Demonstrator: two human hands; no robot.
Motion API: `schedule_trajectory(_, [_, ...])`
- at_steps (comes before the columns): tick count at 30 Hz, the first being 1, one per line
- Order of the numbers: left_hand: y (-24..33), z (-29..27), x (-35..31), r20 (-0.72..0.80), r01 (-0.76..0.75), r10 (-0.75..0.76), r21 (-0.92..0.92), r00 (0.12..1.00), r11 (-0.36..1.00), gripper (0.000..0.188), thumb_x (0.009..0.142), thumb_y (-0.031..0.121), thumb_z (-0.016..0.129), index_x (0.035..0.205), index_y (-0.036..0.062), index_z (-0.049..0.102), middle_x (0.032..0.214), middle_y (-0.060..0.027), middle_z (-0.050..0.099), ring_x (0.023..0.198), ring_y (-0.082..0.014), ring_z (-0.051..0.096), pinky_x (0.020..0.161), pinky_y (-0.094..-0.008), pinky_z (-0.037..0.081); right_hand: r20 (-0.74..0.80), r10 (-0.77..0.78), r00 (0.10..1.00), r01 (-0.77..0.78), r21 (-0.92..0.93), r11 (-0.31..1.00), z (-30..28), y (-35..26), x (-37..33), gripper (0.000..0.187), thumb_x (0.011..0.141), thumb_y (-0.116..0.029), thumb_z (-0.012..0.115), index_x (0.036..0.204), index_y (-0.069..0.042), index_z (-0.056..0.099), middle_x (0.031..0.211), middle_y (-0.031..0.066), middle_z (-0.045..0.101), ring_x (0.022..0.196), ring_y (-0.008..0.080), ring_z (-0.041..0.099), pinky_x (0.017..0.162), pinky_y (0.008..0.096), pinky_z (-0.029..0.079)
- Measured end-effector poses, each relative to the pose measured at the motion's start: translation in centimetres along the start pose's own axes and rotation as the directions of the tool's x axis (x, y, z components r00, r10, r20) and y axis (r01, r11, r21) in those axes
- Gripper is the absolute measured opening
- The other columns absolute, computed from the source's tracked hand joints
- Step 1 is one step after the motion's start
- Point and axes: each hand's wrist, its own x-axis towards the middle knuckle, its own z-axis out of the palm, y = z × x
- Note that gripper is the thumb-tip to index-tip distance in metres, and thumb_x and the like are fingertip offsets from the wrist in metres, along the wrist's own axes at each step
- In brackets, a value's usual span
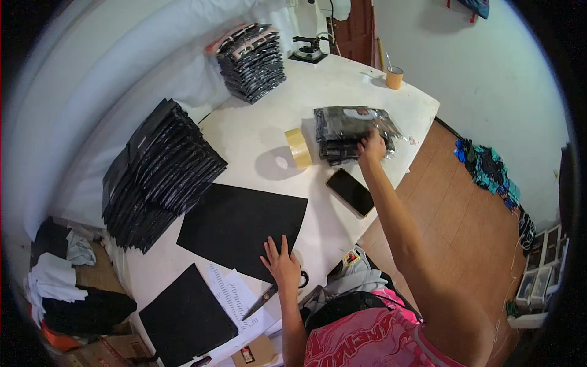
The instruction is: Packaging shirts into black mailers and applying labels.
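My left hand [282, 262] lies flat, fingers spread, on the near corner of a large black sheet [242, 226] on the white table [257, 131]; a pair of scissors [273, 292] lies just beside it. My right hand [372, 147] reaches far across the table and grips the edge of a small stack of clear-wrapped dark packets [347, 131]. A roll of tan tape [298, 148] stands on edge just left of that stack. A black phone [350, 191] lies under my right forearm.
A tall slanted pile of black bags [156, 174] fills the table's left side; another stack of wrapped packets [251, 61] stands at the far end. A second black sheet [185, 318], printed papers [235, 300], a tape roll [394, 77], floor clothes [488, 171].
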Motion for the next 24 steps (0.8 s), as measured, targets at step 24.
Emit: schedule_trajectory(24, [-2.0, -6.2, 3.4, 0.216, 0.224, -0.137, -0.453, 0.967, 0.863, 0.045, 0.101, 0.034, 0.038, 0.138, 0.0102, 0.049, 0.13, -0.025, 0.054, 0.126, -0.0404, 0.046, 0.104, -0.0398, 0.037, 0.408, 0.374, 0.833, -0.166, -0.459, 0.873, -15.9, -3.9, -17.4, 0.039, 0.091, -0.034, 0.066, 0.115, -0.003, 0.058, 0.107, 0.0066, 0.063, 0.092, 0.0154, 0.058, 0.085, 0.0307, 0.048])
